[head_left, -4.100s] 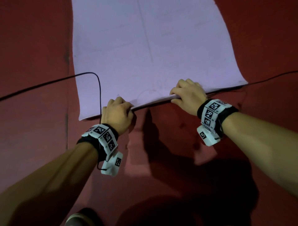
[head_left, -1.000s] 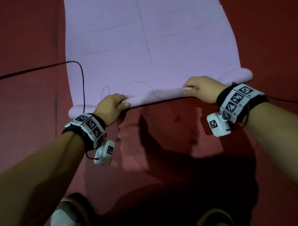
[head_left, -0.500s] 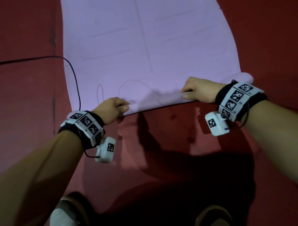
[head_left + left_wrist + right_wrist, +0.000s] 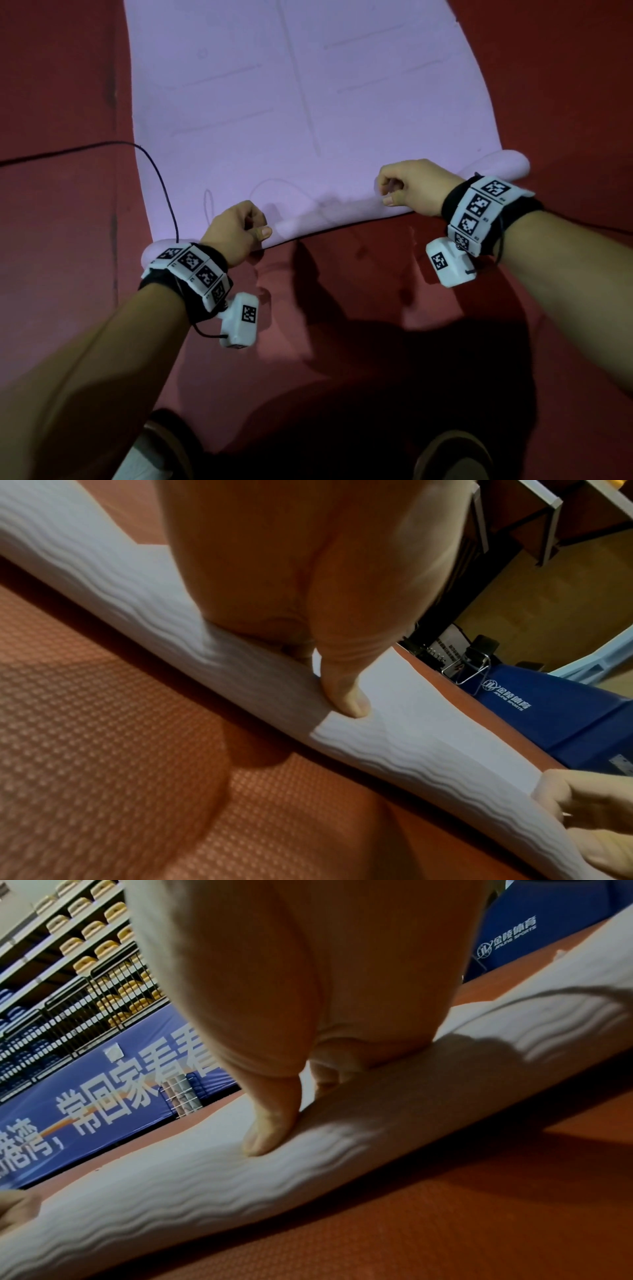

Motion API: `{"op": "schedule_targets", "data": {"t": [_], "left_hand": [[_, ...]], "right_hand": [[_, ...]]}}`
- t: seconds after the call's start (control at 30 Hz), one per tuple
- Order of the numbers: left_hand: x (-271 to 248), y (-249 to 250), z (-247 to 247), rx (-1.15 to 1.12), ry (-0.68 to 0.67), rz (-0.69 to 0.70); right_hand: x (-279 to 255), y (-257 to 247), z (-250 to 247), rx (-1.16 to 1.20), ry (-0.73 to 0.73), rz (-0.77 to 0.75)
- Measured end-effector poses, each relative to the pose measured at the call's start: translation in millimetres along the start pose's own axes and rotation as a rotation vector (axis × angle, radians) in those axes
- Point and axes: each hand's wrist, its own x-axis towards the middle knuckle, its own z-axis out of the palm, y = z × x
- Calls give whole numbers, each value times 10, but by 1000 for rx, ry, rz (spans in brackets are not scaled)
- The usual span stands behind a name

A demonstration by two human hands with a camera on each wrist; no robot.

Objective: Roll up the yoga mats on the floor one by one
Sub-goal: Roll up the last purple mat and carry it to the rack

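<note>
A lilac yoga mat [image 4: 274,102] lies flat on the red floor and stretches away from me. Its near edge is wound into a thin roll [image 4: 325,219] whose ends stick out past both wrists. My left hand [image 4: 239,229] grips the roll near its left end, fingers curled over the top, thumb [image 4: 346,702] pressed into its near side. My right hand [image 4: 407,188] holds the roll [image 4: 342,1150] the same way near the right end, thumb [image 4: 270,1123] dug into the ribbed underside. The fingertips of both hands are hidden behind the roll.
A black cable [image 4: 161,178] crosses the red floor [image 4: 342,308] from the left and runs over the mat's left edge to my left wrist. My shoes [image 4: 161,445] stand close below. A blue padded barrier [image 4: 548,710], a blue banner [image 4: 103,1096] and stadium seats [image 4: 85,947] lie beyond.
The mat's flat near edge has become a thin roll. Within the last second the roll turned slightly away from me, and both hands curled their fingers tighter over it.
</note>
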Motion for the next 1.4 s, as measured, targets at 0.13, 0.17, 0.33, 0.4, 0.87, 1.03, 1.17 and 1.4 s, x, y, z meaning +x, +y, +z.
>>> {"op": "schedule_targets", "data": {"t": [0.13, 0.17, 0.33, 0.4, 0.87, 1.03, 1.17, 1.4], "left_hand": [[-21, 32, 47, 36, 116, -6], [-35, 35, 65, 62, 149, -8], [-85, 38, 141, 268, 275, 72], [-126, 28, 168, 442, 318, 163], [-338, -25, 204, 726, 348, 345], [-288, 50, 207, 724, 319, 313], [-249, 19, 358, 757, 323, 253], [-223, -45, 465, 691, 330, 269]], "right_hand": [[28, 27, 52, -57, 83, 4], [28, 31, 68, -62, 94, 1], [-45, 51, 173, -159, 209, -60], [-99, 41, 214, -285, 293, -110], [-289, 105, 289, -551, 383, -283], [-219, 75, 303, -536, 391, -238], [-182, 81, 341, -486, 367, -186], [-137, 135, 312, -517, 305, -195]]}}
